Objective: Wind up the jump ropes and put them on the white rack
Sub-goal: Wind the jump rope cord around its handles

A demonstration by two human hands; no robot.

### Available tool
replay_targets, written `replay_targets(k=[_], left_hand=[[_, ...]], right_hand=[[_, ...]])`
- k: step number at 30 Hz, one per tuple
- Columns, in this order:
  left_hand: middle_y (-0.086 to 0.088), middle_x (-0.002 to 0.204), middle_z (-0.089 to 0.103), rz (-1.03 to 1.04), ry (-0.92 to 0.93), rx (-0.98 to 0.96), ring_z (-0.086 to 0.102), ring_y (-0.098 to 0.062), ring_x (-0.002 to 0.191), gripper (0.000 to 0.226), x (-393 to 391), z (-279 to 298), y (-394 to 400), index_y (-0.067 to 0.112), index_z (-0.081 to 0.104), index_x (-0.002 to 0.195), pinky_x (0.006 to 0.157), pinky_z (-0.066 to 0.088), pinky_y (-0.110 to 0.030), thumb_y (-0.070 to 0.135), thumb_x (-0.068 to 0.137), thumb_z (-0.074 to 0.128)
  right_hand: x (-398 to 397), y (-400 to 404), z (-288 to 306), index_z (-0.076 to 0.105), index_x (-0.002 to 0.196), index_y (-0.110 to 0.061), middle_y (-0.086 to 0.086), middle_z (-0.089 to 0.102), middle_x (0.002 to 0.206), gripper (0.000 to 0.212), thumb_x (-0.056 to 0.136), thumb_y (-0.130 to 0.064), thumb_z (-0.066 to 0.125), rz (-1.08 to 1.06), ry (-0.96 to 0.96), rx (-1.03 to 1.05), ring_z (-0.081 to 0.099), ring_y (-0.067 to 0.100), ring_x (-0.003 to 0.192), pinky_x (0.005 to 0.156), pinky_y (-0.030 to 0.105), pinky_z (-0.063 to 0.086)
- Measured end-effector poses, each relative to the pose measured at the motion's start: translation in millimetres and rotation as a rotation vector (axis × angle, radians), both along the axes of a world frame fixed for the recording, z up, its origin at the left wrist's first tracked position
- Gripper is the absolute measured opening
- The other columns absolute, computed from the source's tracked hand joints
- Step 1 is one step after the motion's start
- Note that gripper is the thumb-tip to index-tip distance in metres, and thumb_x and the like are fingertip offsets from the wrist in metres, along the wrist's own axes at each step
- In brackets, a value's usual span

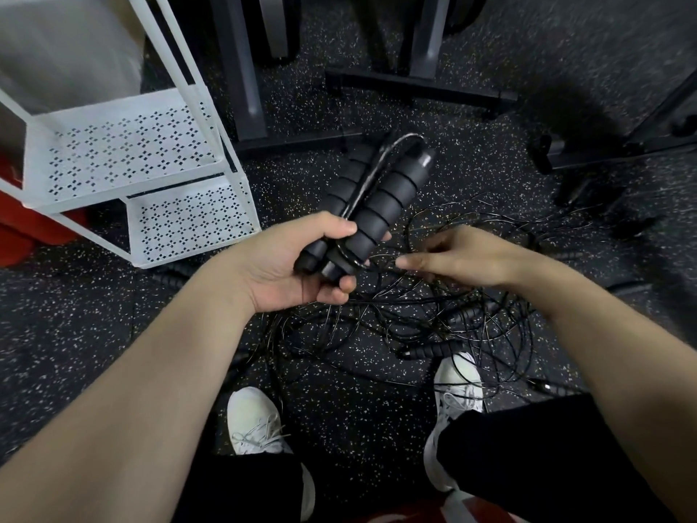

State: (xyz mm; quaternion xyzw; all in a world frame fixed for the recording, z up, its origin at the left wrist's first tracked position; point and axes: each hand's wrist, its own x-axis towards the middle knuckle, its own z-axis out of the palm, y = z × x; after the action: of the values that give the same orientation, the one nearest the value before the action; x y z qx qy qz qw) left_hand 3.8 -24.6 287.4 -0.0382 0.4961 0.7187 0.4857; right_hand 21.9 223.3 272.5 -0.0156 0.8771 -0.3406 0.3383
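Note:
My left hand [294, 266] grips two black ribbed jump rope handles [381, 209] held side by side, their tops pointing up and away. A thin black cord [362, 190] runs between the handles and loops round their lower ends. My right hand [460, 258] is just to the right of the handles, fingers pointing left, pinching the cord near the handles' base. A tangle of black ropes [433, 315] with more handles lies on the floor under both hands. The white rack [124, 152] with perforated shelves stands at the upper left.
Dark metal equipment legs and bases [415, 84] stand on the speckled rubber floor behind the ropes. My two white shoes [256, 420] are planted at the edge of the tangle. Something red [30, 228] sits below the rack at the left.

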Motion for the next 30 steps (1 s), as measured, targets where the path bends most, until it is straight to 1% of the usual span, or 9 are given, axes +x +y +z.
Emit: replay_targets(k=[4, 6, 9, 13, 16, 20, 24, 27, 30], left_hand=[[-0.010, 0.075, 0.069, -0.157, 0.088, -0.116, 0.060, -0.020, 0.052, 0.026, 3.6, 1.9, 2.9, 0.012, 0.067, 0.102, 0.049, 0.052, -0.030, 0.019, 0.078, 0.070], [-0.010, 0.080, 0.072, -0.261, 0.102, -0.168, 0.063, -0.022, 0.055, 0.041, 5.2, 3.0, 5.2, 0.017, 0.058, 0.120, 0.052, 0.056, -0.032, 0.018, 0.080, 0.068], [-0.019, 0.098, 0.073, -0.374, 0.117, -0.230, 0.067, -0.026, 0.059, 0.062, 6.9, 1.0, 7.5, 0.023, 0.048, 0.135, 0.054, 0.058, -0.033, 0.016, 0.078, 0.071], [-0.021, 0.102, 0.072, -0.545, 0.169, -0.298, 0.072, -0.033, 0.066, 0.051, 11.9, -1.9, 8.2, 0.020, 0.044, 0.130, 0.059, 0.062, -0.036, 0.004, 0.091, 0.073], [-0.020, 0.112, 0.064, -0.630, 0.227, -0.376, 0.073, -0.033, 0.070, 0.042, 16.2, -7.8, 10.4, 0.022, 0.044, 0.120, 0.065, 0.064, -0.035, -0.001, 0.094, 0.068], [-0.009, 0.106, 0.066, -0.642, 0.286, -0.424, 0.073, -0.023, 0.073, 0.037, 15.1, -12.2, 14.4, 0.021, 0.047, 0.112, 0.065, 0.061, -0.031, 0.000, 0.092, 0.071], [-0.005, 0.117, 0.068, -0.756, 0.457, -0.569, 0.070, -0.022, 0.101, 0.049, 13.3, -20.0, 17.5, 0.020, 0.050, 0.124, 0.093, 0.059, -0.041, 0.020, 0.085, 0.080], [-0.008, 0.116, 0.067, -0.723, 0.399, -0.595, 0.070, -0.017, 0.088, 0.051, 14.8, -28.0, 20.5, 0.018, 0.050, 0.132, 0.076, 0.064, -0.038, 0.014, 0.088, 0.075], [-0.006, 0.091, 0.066, -0.659, 0.327, -0.631, 0.068, -0.015, 0.066, 0.040, 14.2, -33.0, 23.3, 0.015, 0.054, 0.126, 0.056, 0.061, -0.031, 0.009, 0.090, 0.071]], right_hand=[[-3.5, -4.0, -7.8, 0.069, 0.074, -0.037, -0.030, 0.066, 0.073, 0.041, 0.066, -0.078, 0.075, -0.002, 0.066, -0.060, 0.061, -0.002, 0.079, 0.076, 0.024, 0.050], [-3.8, -8.9, -8.5, 0.061, 0.068, -0.029, -0.026, 0.065, 0.062, 0.024, 0.088, -0.032, 0.074, 0.021, 0.136, -0.157, 0.059, -0.013, 0.068, 0.069, 0.012, 0.046], [-4.1, -0.9, -4.4, 0.039, 0.072, -0.027, -0.016, 0.043, 0.029, 0.048, 0.102, 0.011, 0.039, 0.028, 0.187, -0.083, 0.048, -0.022, 0.044, 0.054, 0.002, 0.038], [-7.8, 3.7, -8.9, 0.066, 0.058, -0.015, -0.003, 0.062, 0.059, 0.039, 0.093, 0.001, 0.064, -0.055, 0.039, -0.237, 0.054, -0.002, 0.046, 0.053, 0.013, 0.044], [-3.5, -3.8, -0.3, 0.070, 0.077, -0.001, 0.003, 0.066, 0.071, 0.026, 0.080, -0.024, 0.083, -0.028, 0.099, -0.221, 0.055, 0.007, 0.060, 0.058, 0.018, 0.046], [-4.3, -9.7, 0.4, 0.072, 0.076, -0.008, 0.001, 0.068, 0.073, 0.025, 0.074, -0.030, 0.085, -0.024, 0.162, -0.257, 0.057, 0.007, 0.063, 0.059, 0.019, 0.046], [-4.1, -13.8, 1.5, 0.073, 0.072, -0.016, -0.002, 0.069, 0.071, 0.020, 0.074, -0.029, 0.088, 0.017, 0.175, -0.211, 0.056, 0.003, 0.062, 0.060, 0.018, 0.045], [-2.3, -22.3, 0.4, 0.072, 0.070, -0.021, -0.002, 0.070, 0.071, 0.023, 0.073, -0.035, 0.089, 0.046, 0.230, -0.142, 0.054, 0.002, 0.059, 0.060, 0.023, 0.046], [-0.3, -31.4, -1.5, 0.069, 0.070, -0.027, -0.009, 0.068, 0.068, 0.027, 0.074, -0.048, 0.084, 0.066, 0.338, -0.033, 0.055, 0.005, 0.058, 0.059, 0.028, 0.046]])
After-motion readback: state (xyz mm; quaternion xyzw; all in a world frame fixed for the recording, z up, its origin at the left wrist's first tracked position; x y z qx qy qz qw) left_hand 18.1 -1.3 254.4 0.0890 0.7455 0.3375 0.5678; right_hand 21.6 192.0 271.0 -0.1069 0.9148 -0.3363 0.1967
